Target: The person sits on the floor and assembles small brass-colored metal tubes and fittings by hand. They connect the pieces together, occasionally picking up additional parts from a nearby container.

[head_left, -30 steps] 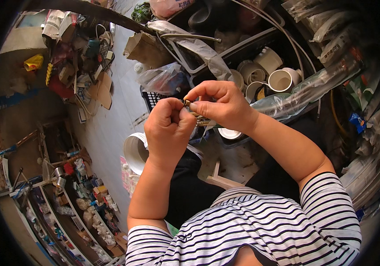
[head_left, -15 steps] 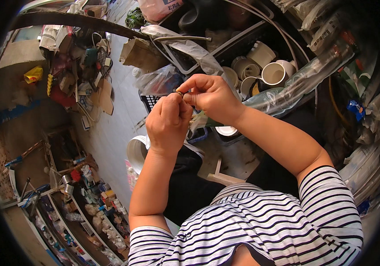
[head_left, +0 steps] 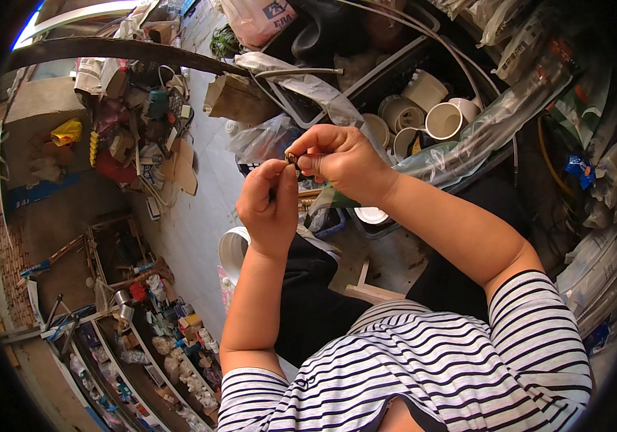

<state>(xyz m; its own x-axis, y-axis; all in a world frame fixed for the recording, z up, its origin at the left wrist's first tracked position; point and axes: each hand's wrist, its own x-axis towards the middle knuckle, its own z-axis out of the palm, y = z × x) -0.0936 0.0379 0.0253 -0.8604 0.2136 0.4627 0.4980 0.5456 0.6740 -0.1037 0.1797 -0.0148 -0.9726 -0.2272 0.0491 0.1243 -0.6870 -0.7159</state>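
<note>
A small brass-coloured metal piece [head_left: 291,158] sits between the fingertips of both hands. My right hand [head_left: 341,160] pinches it from the right, thumb and forefinger closed on it. From the left, my left hand [head_left: 266,205] is closed in a pinch on its lower side, with the other fingers curled in. Most of the piece is covered by the fingertips, so its exact kind does not show. Just below the hands, partly hidden, are some brass-coloured rods or tubes [head_left: 310,196] and a white round lid or dish [head_left: 371,215].
White plastic pipe fittings [head_left: 444,121] fill a black crate at the upper right. A long clear plastic-wrapped bundle [head_left: 459,160] slants past my right forearm. A white bucket [head_left: 233,252] stands left of my knee. Shelves of small goods [head_left: 146,353] line the lower left.
The left hand's fingers have opened up a little and shifted, so more of the brass-coloured piece shows. The view has turned slightly; the right hand has barely moved.
</note>
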